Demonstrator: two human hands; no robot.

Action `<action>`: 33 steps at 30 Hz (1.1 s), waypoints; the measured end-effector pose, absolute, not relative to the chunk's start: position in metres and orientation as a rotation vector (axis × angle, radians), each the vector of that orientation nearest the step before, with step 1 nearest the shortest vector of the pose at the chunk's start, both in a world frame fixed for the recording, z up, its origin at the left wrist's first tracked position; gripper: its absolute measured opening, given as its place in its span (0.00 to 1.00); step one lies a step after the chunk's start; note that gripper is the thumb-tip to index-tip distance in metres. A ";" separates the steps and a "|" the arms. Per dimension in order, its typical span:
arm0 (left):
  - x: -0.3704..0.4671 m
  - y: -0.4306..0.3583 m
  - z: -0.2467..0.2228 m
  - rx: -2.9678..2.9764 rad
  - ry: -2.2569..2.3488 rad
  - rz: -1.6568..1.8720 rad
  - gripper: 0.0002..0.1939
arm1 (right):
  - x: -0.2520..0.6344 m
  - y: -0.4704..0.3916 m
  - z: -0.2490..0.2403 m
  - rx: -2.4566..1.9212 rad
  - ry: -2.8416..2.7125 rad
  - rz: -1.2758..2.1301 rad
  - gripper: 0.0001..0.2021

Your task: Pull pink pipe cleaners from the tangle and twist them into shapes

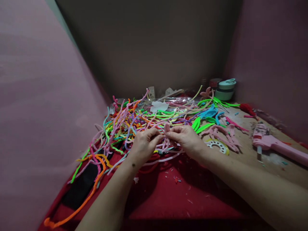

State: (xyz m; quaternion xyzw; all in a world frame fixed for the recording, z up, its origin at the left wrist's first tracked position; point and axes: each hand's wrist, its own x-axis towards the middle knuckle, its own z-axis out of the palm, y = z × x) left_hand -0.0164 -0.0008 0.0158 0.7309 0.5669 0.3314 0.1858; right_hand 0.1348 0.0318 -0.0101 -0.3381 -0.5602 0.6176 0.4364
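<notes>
In the middle of the head view, my right hand (186, 137) pinches a pink pipe cleaner (166, 127) bent into a small loop, its rounded tip standing up above the fingers. My left hand (145, 144) meets it from the other side, thumb and forefinger closed at the lower part of the same piece. The exact grip point is partly hidden by the fingers. Directly behind both hands spreads a tangled heap of colourful pipe cleaners (120, 123). Bright green leaf shapes (196, 124) and pink shaped pieces (222, 134) lie beyond my right hand.
A pink hot glue gun (276, 146) rests at the right. Near my right forearm is a yellow-rimmed tape roll (218, 146). A mint container (225, 89) stands at the back. A black flat object (80, 186) lies front left on the red cloth (168, 199), with small scraps about.
</notes>
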 end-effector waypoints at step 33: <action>0.005 0.002 0.001 1.215 1.226 1.197 0.10 | 0.133 0.031 -0.012 -0.860 -1.226 1.508 0.07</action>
